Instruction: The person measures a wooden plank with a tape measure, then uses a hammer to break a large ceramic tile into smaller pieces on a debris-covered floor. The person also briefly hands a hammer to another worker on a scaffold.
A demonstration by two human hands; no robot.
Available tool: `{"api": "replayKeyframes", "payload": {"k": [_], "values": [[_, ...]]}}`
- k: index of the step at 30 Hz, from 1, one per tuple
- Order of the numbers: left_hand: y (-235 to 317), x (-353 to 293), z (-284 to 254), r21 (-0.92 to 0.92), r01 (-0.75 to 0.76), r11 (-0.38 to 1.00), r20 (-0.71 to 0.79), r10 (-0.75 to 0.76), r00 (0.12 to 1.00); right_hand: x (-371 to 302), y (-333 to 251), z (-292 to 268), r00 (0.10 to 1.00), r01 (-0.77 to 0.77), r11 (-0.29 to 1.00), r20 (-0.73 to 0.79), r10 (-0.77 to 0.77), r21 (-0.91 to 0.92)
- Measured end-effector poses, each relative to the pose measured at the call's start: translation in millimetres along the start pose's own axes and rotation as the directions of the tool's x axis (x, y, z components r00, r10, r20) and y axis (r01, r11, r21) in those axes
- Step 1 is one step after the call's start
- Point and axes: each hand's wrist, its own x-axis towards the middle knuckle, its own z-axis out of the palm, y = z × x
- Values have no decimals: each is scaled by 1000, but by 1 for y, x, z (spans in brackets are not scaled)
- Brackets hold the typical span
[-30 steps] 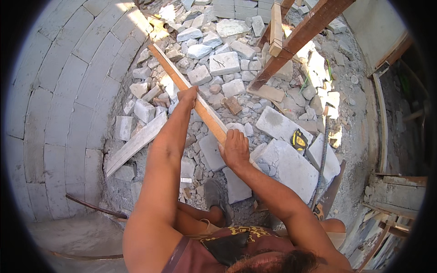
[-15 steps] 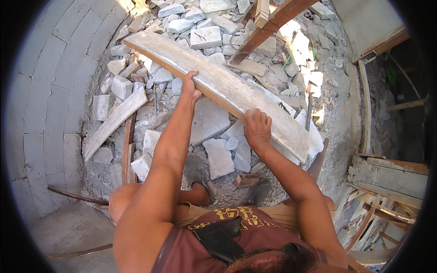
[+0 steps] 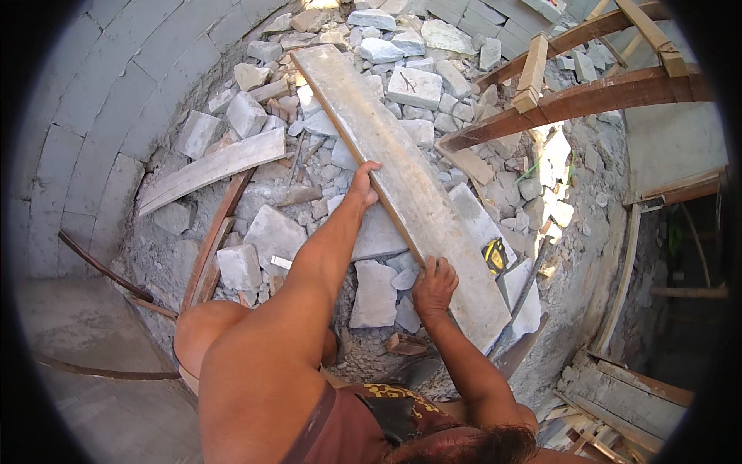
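A long, wide wooden board [image 3: 398, 158] with a pale, dusty face slants across the rubble from the far middle to the near right. My left hand [image 3: 365, 184] grips its left edge about halfway along, the thumb lying over the top. Nearer to me, my right hand [image 3: 434, 290] holds the same edge close to the board's near end, with its fingers bent over the face. How the fingers sit under the board is hidden. Just right of the board lies a yellow and black tape measure [image 3: 495, 255].
Broken concrete blocks [image 3: 417, 87] and rubble cover the ground. A shorter pale plank [image 3: 212, 172] and a brown timber strip [image 3: 216, 232] lie to the left, beside a grey block wall [image 3: 93, 124]. Brown wooden beams [image 3: 580, 106] cross at the far right.
The board now points more straight away from me, partly because my view has turned. Both hands keep their hold. The tape measure has come into sight beside the board.
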Motion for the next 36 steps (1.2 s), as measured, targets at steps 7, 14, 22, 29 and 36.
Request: {"api": "replayKeyframes", "payload": {"k": [7,14,22,29,36], "values": [[-1,5,-13,5,9,1000,-11,-9,1000,5,-9,-10,999,17,999,27,-18,27],[1,3,-14,59,2,998,-35,0,999,14,-4,-28,995,80,992,48,-85,99],[11,-24,-14,241,113,964,-166,-74,983,30,8,-46,976,87,965,171,-132,247],[4,-29,0,327,147,934,-236,-70,969,82,82,-49,992,-100,971,96,81,218],[1,-20,7,379,135,915,-305,-14,952,122,128,-45,625,-611,759,726,288,225]]}}
